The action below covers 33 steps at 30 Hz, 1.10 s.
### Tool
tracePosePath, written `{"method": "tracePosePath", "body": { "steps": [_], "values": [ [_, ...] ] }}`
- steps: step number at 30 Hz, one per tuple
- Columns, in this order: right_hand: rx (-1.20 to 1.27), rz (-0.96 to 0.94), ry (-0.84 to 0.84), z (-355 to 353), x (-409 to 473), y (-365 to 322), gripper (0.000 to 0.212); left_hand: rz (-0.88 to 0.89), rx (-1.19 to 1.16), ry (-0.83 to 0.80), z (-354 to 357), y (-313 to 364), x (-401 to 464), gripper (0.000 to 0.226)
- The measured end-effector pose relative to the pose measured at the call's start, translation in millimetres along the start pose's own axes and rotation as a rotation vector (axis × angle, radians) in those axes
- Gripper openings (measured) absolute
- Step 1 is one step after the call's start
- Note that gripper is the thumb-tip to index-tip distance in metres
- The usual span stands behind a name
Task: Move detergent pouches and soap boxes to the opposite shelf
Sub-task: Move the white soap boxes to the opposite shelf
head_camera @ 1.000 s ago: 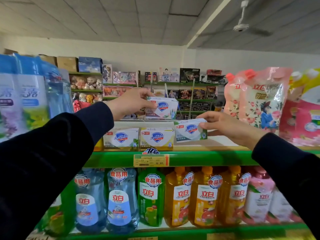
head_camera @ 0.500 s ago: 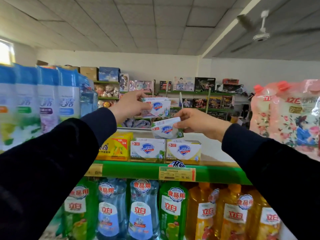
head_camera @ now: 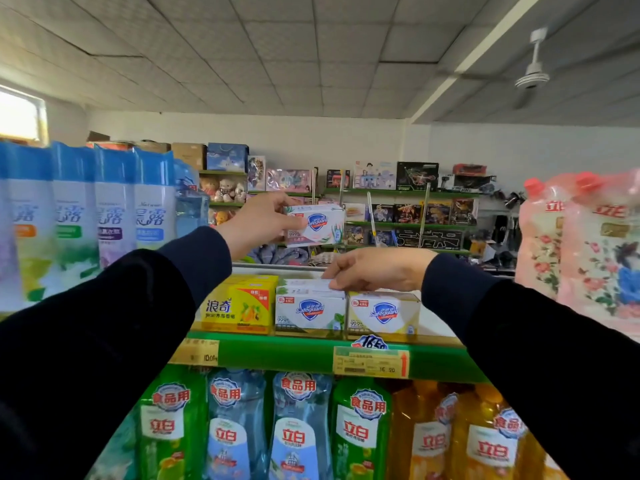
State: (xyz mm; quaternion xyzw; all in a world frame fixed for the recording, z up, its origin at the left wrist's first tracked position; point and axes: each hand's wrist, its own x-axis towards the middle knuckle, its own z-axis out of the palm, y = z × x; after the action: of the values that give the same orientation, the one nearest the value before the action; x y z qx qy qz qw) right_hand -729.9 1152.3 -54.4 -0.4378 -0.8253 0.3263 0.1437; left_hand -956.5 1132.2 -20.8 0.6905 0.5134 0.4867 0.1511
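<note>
Left hand [head_camera: 258, 221]: grip closed on soap box [head_camera: 317, 224], held up above shelf [head_camera: 277, 355].
Right hand [head_camera: 375, 270]: fingers pinching stacked box [head_camera: 304, 286], set atop front box [head_camera: 310, 311].
Row under right grip: three boxes placed.
Pouches [head_camera: 581, 244] right of grips.
Judgement: stocking partway; held box pending.

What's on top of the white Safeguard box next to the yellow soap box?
Another white soap box lies on top of the white Safeguard box, with the right hand on it. The fingers cover its right end.
</note>
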Motion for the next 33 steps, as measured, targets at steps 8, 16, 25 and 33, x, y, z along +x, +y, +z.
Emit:
{"method": "tracePosePath", "body": {
  "steps": [8, 16, 25, 33],
  "values": [
    [0.015, 0.055, 0.055, -29.3, -26.0, 11.8, 0.051, 0.001, -0.031, -0.055, 17.3, 6.2, 2.9, 0.050],
    [0.328, -0.161, 0.434, -63.5, -56.5, 45.0, 0.059, 0.042, -0.086, -0.209, 62.6, 37.1, -4.6, 0.040],
    [0.253, -0.076, 0.562, -76.7, -124.3, 111.7, 0.023, 0.202, 0.042, -0.410, 145.2, 71.2, -17.2, 0.033],
    [0.239, 0.056, 0.453, -57.6, -152.9, 146.9, 0.026, 0.250, 0.347, -0.649, 167.9, 78.2, -21.7, 0.030]
  ]
}}
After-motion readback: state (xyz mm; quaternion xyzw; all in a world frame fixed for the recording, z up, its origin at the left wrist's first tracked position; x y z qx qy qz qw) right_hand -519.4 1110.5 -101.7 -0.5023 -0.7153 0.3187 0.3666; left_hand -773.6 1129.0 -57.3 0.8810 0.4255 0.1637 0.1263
